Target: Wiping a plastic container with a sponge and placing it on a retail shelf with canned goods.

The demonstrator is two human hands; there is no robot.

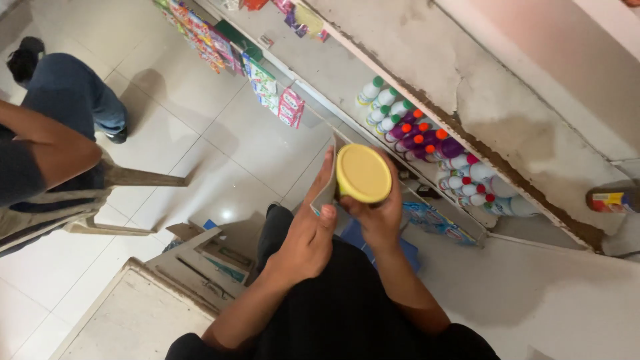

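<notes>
A round container with a flat yellow plastic lid (363, 173) is held at chest height in front of the black-clothed torso, above the grey-tiled floor (220, 140) and just beside the lower shelf edge. It is gripped from below and from the right by the right hand (381, 217): fingers are curled around the body under the lid, so the body itself is hidden and its colour cannot be told. The lid face is turned up toward the camera, so the long axis is judged to run roughly along the line of sight, top end pointing up and slightly away from the torso. The left hand (312, 230) is laid against the container's left side, where a grey cloth or sheet (327, 190) is pressed between palm and container; its fingers are extended and held together, thumb tip just below the lid rim. Both hands touch the item; the right one carries it. On the shelf to the right, white plastic bottles with green, red and pink caps (460, 177) are stacked on their sides. Another person's bare arm (47, 150) is seen at far left, well apart.
</notes>
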